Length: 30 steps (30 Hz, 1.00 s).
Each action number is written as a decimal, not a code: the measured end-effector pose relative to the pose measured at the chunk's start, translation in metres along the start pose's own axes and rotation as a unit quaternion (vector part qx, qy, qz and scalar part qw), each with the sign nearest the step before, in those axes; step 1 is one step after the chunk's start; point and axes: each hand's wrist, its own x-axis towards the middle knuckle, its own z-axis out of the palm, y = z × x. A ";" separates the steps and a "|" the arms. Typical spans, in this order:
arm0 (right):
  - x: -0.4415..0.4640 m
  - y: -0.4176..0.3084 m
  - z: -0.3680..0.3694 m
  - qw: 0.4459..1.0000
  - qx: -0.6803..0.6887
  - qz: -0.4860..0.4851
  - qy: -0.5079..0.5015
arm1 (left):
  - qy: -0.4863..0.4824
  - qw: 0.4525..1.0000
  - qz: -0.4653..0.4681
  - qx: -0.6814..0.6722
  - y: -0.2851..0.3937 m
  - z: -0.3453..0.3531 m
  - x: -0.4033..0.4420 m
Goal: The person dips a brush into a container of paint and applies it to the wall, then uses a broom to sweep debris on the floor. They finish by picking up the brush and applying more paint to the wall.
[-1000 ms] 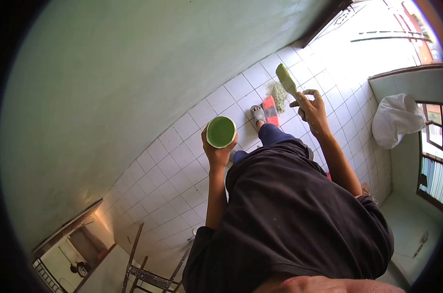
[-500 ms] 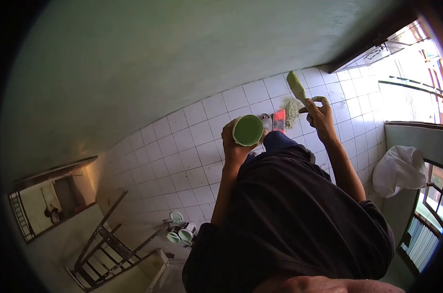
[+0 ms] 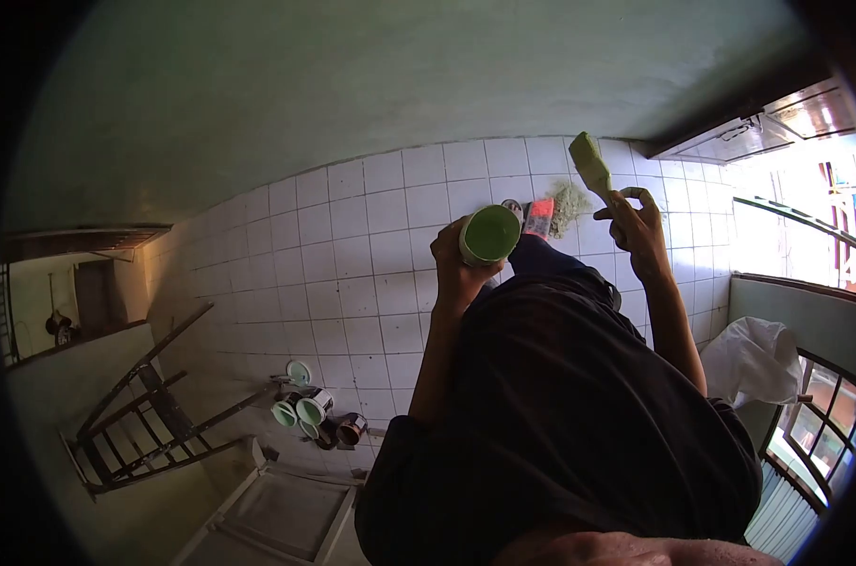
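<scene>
My left hand (image 3: 454, 269) is wrapped around a small paint tub (image 3: 490, 235) with green paint inside, its mouth tilted toward the camera. In my right hand (image 3: 637, 231) is a paintbrush (image 3: 591, 163), gripped by the handle. Green paint coats its bristles, which point up and away from me toward the green wall (image 3: 352, 94). The brush stays apart from both the wall and the tub. Part of the tub's side is hidden by my left fingers.
Paint cans (image 3: 313, 407) stand on the white tiled floor (image 3: 352, 255) near a wooden ladder (image 3: 164, 406). Beside my foot are a red object (image 3: 538, 216) and a greenish patch of debris (image 3: 568, 206). A white sack (image 3: 754, 358) lies by the window at right.
The view has shifted, bringing more paint cans and a pale framed panel into sight. The tub is tilted a little more; both hands keep hold of the tub and brush.
</scene>
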 end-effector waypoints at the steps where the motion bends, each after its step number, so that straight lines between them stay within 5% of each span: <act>1: -0.003 -0.001 0.002 1.000 0.002 -0.003 -0.002 | -0.002 1.000 -0.007 -0.008 0.005 -0.003 -0.003; 13: -0.005 -0.045 0.044 0.977 0.006 0.018 -0.213 | 0.045 0.998 -0.036 0.011 -0.005 -0.026 -0.012; 21: 0.028 -0.060 0.093 0.949 -0.221 -0.071 -0.212 | 0.068 0.994 -0.008 0.083 -0.020 -0.034 0.024; 26: 0.051 -0.047 0.128 0.955 -0.201 -0.092 -0.200 | 0.148 0.981 -0.062 0.106 -0.046 -0.010 0.043; 30: 0.073 -0.041 0.143 0.936 -0.232 -0.172 -0.202 | 0.108 0.981 -0.076 0.145 -0.063 -0.003 0.063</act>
